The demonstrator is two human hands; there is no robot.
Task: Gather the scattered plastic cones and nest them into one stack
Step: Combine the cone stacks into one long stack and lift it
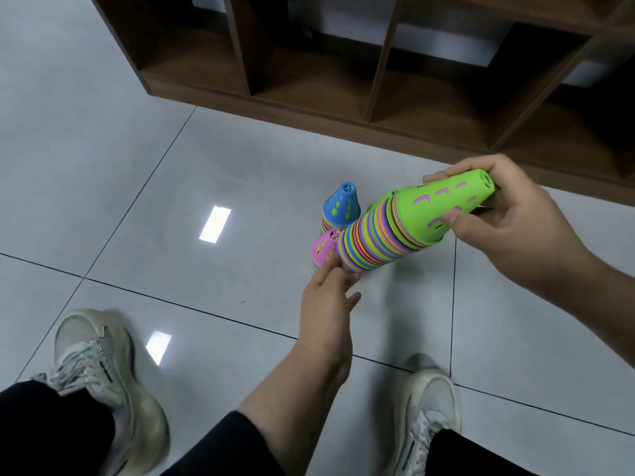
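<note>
A long stack of nested cones (378, 235), with many coloured rims and a bright green cone on top, is tilted over above the floor. My right hand (505, 221) grips its green top end. My left hand (326, 297) holds the wide bottom end with its fingertips. Behind it stand two shorter stacks on the floor: one topped by a blue cone (342, 204), one topped by a pink cone (324, 249), partly hidden by the big stack and my left fingers.
A dark wooden shelf unit (378, 80) with open compartments lies along the far side. The floor is glossy pale tile (171, 166). My two light sneakers (103, 386) (426, 413) and dark trouser legs fill the near edge.
</note>
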